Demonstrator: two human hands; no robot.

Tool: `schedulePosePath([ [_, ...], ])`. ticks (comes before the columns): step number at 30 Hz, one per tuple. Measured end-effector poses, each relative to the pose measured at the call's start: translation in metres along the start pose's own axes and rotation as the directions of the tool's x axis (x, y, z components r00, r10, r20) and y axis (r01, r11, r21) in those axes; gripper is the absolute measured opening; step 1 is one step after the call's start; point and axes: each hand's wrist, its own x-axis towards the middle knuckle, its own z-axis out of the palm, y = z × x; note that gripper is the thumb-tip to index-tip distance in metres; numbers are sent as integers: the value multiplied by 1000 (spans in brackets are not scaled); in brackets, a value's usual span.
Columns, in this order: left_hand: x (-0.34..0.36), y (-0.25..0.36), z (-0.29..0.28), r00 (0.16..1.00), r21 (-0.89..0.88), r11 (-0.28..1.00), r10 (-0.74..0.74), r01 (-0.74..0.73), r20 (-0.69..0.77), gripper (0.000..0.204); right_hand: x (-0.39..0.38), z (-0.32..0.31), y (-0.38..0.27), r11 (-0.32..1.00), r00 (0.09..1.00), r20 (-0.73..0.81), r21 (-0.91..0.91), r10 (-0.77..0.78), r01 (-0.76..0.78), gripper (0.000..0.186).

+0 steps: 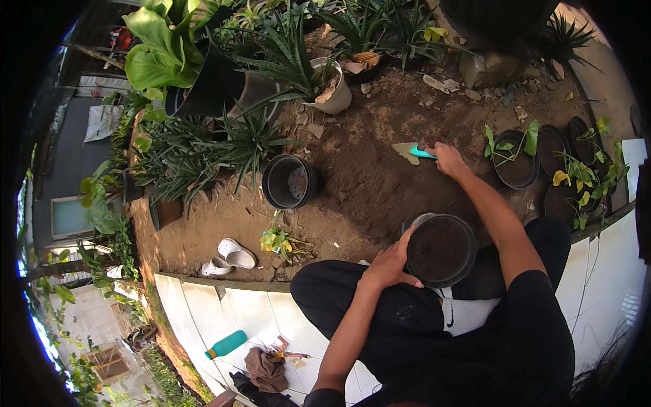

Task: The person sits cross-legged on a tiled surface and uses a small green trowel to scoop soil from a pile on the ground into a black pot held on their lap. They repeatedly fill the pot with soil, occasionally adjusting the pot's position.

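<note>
My right hand [445, 158] is closed on the turquoise handle of a trowel [408, 150], whose flat blade is at the bare soil [373, 169]. My left hand [395, 261] grips the left rim of a round black pot [441, 249] filled with dark soil, held above my crossed legs. An empty-looking black pot [287, 182] stands on the ground to the upper left of that pot, and a small leafy cutting [278, 243] lies below it.
Potted seedlings [517, 163] stand at right, spiky plants [241, 142] and a white pot [330, 98] further back. White clogs [237, 254] sit near the edge of the white tiles [183, 298], where a teal bottle [227, 344] and brown cloth [266, 370] lie.
</note>
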Motion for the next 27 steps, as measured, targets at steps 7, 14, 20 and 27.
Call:
schedulePosePath([
  [7,1,-2,-1,998,-12,998,55,-55,-7,151,-61,14,54,983,996,87,180,-36,20,54],
  [14,-3,-3,1,998,122,992,-36,43,-53,151,-110,-38,66,944,977,205,329,-62,-9,54],
  [20,-14,-1,7,990,181,982,-28,53,-139,148,-182,-112,41,878,971,90,450,-223,160,51],
  [27,-28,11,5,982,297,953,3,54,-188,135,-283,-170,-13,820,951,195,565,-239,91,46],
])
